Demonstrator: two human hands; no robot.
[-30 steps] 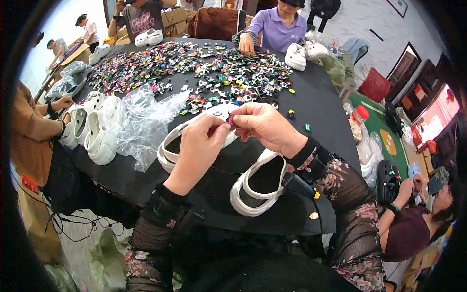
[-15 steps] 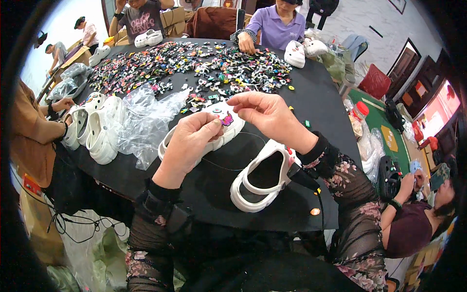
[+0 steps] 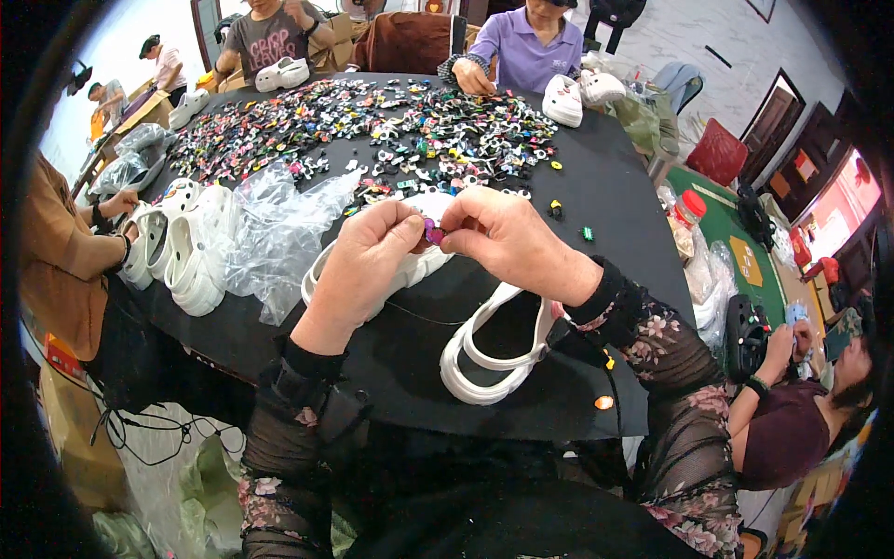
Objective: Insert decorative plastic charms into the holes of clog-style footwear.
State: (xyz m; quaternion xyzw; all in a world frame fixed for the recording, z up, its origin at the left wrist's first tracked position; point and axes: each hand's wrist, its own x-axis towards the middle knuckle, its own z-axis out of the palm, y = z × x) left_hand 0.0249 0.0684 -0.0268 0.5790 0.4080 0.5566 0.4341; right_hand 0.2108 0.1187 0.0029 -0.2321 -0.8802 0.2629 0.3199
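Over the near side of the black table, my left hand (image 3: 354, 270) pinches a small purple shoe charm (image 3: 433, 232) between thumb and fingertips. Fingers closed, my right hand (image 3: 521, 242) meets it from the other side and grips the same charm. Fingers cover most of it. Behind and below my hands lies a white clog (image 3: 417, 271), partly hidden. Another white clog (image 3: 486, 373) rests nearer me, partly under my right forearm. A thin pale thread (image 3: 424, 318) curves between the two clogs.
A wide heap of colourful charms (image 3: 270, 126) covers the table's far half. Clear plastic bags (image 3: 284, 242) and several white clogs (image 3: 197, 252) lie left, beside a person in brown. A purple-shirted person's hand (image 3: 475, 79) touches the heap. Few loose charms (image 3: 587, 233) lie right.
My right hand has come down and left, and its fingers have closed on the charm beside my left fingertips. The charm is now mostly covered.
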